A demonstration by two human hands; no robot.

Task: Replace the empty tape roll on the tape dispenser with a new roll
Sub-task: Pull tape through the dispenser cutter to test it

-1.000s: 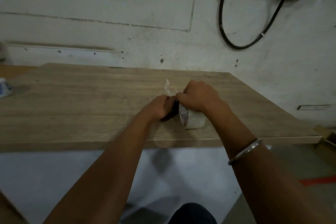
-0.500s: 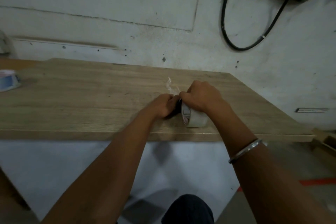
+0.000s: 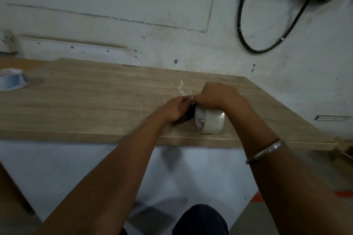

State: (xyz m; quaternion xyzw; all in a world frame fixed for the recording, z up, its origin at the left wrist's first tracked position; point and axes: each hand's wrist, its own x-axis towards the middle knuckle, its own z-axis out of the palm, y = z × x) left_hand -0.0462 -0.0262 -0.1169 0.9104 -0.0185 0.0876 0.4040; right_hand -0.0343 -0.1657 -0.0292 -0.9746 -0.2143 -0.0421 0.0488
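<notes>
While my left hand [image 3: 174, 109] stays clamped on the dark dispenser [image 3: 189, 113], my right hand [image 3: 215, 95], fingers curled over the new roll [image 3: 211, 121], has tipped it outward, seemingly unseated.

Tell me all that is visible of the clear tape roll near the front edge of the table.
The clear tape roll is a thick ring of glossy, whitish-transparent tape. It stands on its edge on the wooden table, close to the front edge, its open core facing left. The right hand rests on top of it. The left hand holds a dark object against its left face; that object is mostly hidden.
</notes>
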